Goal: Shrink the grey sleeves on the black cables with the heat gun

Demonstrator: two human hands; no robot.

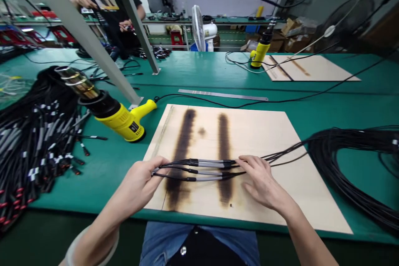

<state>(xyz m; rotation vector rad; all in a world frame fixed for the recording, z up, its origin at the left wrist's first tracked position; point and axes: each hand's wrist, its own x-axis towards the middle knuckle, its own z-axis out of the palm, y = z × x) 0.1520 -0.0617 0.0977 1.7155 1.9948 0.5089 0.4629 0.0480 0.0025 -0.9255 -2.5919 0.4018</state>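
Note:
Several black cables with grey sleeved sections [208,165] lie side by side over a pale wooden board [264,133] that has two dark scorched stripes. At their left ends, my left hand [143,181] pinches the cables between thumb and fingers. My right hand [263,178] rests on the cables at the right of the grey sections, its fingers stretched and its thumb apart below. From there the cables run right to a large black coil [330,149]. A yellow heat gun [121,120] stands tilted left of the board, its metal nozzle pointing up and left.
Finished-looking cables with grey sleeves [40,145] are heaped at the left. A steel ruler [222,94] lies behind the board. Farther back are a second yellow heat gun [260,48], another board [314,67], a white fan [202,31], grey frame posts [84,41] and a person's hands [82,0].

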